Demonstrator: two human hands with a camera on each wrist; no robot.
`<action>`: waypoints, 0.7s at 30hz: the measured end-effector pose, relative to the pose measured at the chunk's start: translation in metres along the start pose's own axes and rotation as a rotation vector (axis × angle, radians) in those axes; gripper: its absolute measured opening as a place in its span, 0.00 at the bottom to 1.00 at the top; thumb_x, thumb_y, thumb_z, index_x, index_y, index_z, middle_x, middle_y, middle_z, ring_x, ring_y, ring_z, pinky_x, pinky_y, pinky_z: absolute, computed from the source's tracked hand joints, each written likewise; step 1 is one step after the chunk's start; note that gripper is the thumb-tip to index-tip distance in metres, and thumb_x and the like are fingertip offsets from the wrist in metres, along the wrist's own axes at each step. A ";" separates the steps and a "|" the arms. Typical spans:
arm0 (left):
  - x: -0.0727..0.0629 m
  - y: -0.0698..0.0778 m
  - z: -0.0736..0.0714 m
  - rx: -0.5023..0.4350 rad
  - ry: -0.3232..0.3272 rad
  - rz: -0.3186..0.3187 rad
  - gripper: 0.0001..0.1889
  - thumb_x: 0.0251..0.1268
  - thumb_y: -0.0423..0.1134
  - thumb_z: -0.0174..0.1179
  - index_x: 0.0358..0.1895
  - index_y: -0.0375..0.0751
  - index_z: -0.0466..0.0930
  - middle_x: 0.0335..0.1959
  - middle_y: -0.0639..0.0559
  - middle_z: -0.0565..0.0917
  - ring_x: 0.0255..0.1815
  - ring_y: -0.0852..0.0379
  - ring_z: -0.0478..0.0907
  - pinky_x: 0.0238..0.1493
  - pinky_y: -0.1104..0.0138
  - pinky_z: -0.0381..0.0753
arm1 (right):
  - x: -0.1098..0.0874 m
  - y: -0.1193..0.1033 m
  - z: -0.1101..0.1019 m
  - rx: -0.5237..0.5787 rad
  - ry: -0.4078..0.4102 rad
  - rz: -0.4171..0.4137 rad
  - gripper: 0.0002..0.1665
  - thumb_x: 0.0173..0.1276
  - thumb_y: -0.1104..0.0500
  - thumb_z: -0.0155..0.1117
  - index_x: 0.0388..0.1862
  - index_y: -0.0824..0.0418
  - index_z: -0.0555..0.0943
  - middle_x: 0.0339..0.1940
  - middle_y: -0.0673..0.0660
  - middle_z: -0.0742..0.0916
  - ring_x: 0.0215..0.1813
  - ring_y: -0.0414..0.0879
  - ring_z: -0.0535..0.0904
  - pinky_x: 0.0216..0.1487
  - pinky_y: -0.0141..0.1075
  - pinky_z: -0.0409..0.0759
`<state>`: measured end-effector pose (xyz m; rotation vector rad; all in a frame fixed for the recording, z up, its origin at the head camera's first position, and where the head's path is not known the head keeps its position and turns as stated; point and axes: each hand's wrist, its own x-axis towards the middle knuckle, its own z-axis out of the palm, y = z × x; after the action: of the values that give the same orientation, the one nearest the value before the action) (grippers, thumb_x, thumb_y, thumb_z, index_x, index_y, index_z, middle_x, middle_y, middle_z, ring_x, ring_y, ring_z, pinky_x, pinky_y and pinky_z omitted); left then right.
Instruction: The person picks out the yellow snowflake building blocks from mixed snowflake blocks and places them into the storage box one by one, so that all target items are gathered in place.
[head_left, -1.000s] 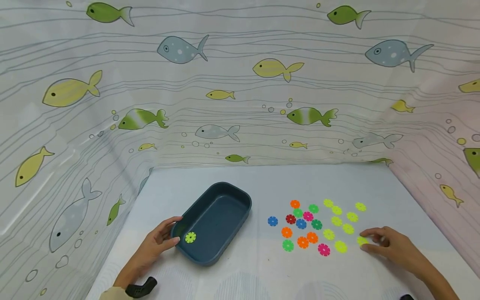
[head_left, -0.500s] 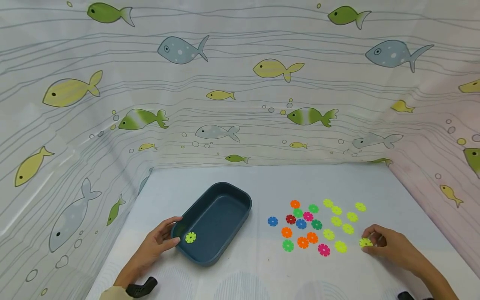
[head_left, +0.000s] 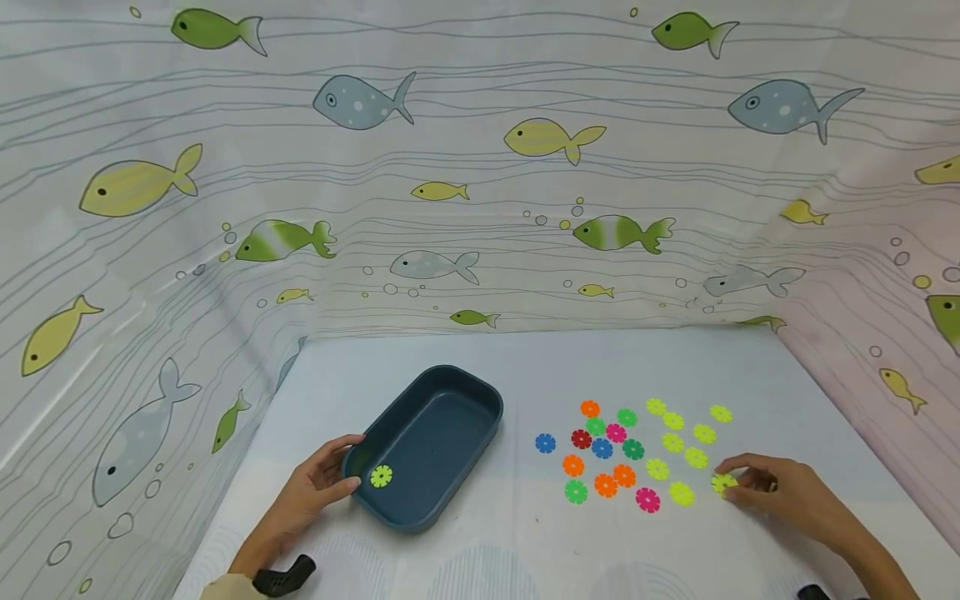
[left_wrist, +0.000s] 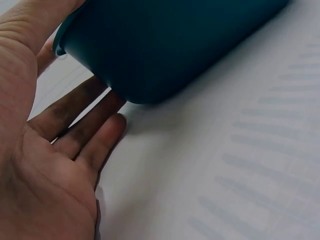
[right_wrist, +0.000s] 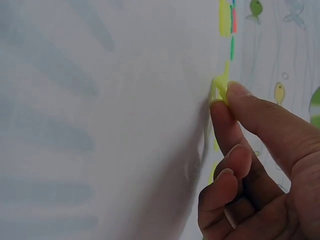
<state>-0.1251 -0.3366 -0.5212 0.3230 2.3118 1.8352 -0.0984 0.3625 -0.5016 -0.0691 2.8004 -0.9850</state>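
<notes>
My left hand (head_left: 313,482) holds the near-left corner of a dark blue rectangular tray (head_left: 442,433). In the left wrist view, its fingers (left_wrist: 102,142) lie against the outside of the tray's wall (left_wrist: 150,55), with the thumb up at the rim. One yellow-green notched plastic disc (head_left: 381,476) lies inside the tray. My right hand (head_left: 791,493) pinches another yellow notched disc (head_left: 723,485) between thumb and forefinger. In the right wrist view this pinched disc (right_wrist: 221,90) is seen tilted up on edge, while the other fingers curl loosely below.
Several yellow discs (head_left: 696,457) lie left of my right hand. Farther left are orange (head_left: 606,485), blue (head_left: 545,442), green (head_left: 576,491), pink (head_left: 648,499) and dark red (head_left: 581,438) discs, spread flat on the white tabletop (head_left: 517,542). Fish-printed cloth walls (head_left: 480,242) surround the table.
My right hand has taken hold of the yellow disc at the right end of the group and tilted it up, then shifted slightly left with it. The left hand and tray stay put.
</notes>
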 end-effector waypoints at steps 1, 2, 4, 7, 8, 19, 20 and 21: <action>0.000 0.000 0.000 -0.002 0.001 -0.001 0.34 0.72 0.30 0.64 0.77 0.40 0.63 0.74 0.42 0.68 0.66 0.70 0.72 0.61 0.75 0.74 | 0.000 0.000 0.000 0.007 -0.002 -0.004 0.17 0.64 0.49 0.77 0.50 0.51 0.87 0.33 0.48 0.85 0.33 0.39 0.76 0.33 0.31 0.76; 0.000 0.000 0.000 -0.003 0.001 -0.001 0.34 0.72 0.30 0.64 0.77 0.40 0.63 0.74 0.42 0.68 0.66 0.70 0.72 0.61 0.75 0.74 | 0.000 0.000 0.000 0.011 -0.003 -0.008 0.17 0.64 0.49 0.77 0.49 0.51 0.88 0.33 0.48 0.85 0.33 0.39 0.76 0.33 0.31 0.76; 0.001 0.000 0.000 -0.007 0.001 0.002 0.33 0.72 0.30 0.64 0.77 0.40 0.63 0.74 0.41 0.68 0.67 0.70 0.72 0.62 0.76 0.73 | 0.001 -0.001 -0.001 0.020 -0.004 -0.015 0.16 0.65 0.48 0.77 0.49 0.52 0.88 0.34 0.47 0.87 0.34 0.38 0.78 0.34 0.30 0.77; 0.001 -0.001 0.000 -0.020 -0.002 0.004 0.34 0.71 0.29 0.64 0.77 0.40 0.63 0.74 0.42 0.68 0.67 0.70 0.72 0.62 0.75 0.73 | 0.002 -0.004 -0.003 0.043 -0.006 -0.018 0.18 0.65 0.46 0.76 0.50 0.54 0.88 0.37 0.47 0.88 0.36 0.38 0.79 0.35 0.31 0.79; 0.001 -0.001 0.000 -0.023 -0.001 0.005 0.34 0.71 0.29 0.63 0.77 0.40 0.63 0.74 0.43 0.68 0.67 0.70 0.71 0.62 0.75 0.73 | 0.003 -0.005 -0.004 0.061 -0.007 -0.015 0.19 0.65 0.46 0.76 0.50 0.54 0.88 0.39 0.48 0.88 0.36 0.38 0.80 0.35 0.32 0.80; 0.001 -0.003 -0.001 -0.050 -0.008 0.009 0.34 0.71 0.28 0.63 0.77 0.39 0.63 0.73 0.47 0.69 0.67 0.68 0.72 0.62 0.75 0.74 | 0.012 -0.024 -0.006 0.157 0.035 0.043 0.29 0.65 0.42 0.75 0.56 0.60 0.85 0.27 0.55 0.85 0.25 0.47 0.78 0.26 0.36 0.75; 0.001 -0.003 0.000 -0.049 -0.008 0.008 0.33 0.71 0.28 0.63 0.77 0.39 0.63 0.73 0.47 0.69 0.67 0.68 0.73 0.62 0.75 0.74 | 0.012 -0.026 -0.006 0.158 0.043 0.044 0.29 0.65 0.42 0.74 0.57 0.60 0.85 0.26 0.56 0.84 0.25 0.48 0.78 0.26 0.37 0.75; 0.001 -0.003 0.000 -0.047 -0.008 0.007 0.33 0.71 0.28 0.63 0.77 0.39 0.63 0.73 0.46 0.69 0.66 0.68 0.73 0.62 0.75 0.74 | 0.013 -0.028 -0.006 0.163 0.053 0.044 0.29 0.65 0.42 0.75 0.57 0.60 0.85 0.26 0.56 0.84 0.25 0.48 0.78 0.26 0.37 0.75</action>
<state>-0.1264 -0.3373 -0.5241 0.3315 2.2617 1.8842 -0.1125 0.3432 -0.4809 0.0397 2.7435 -1.2169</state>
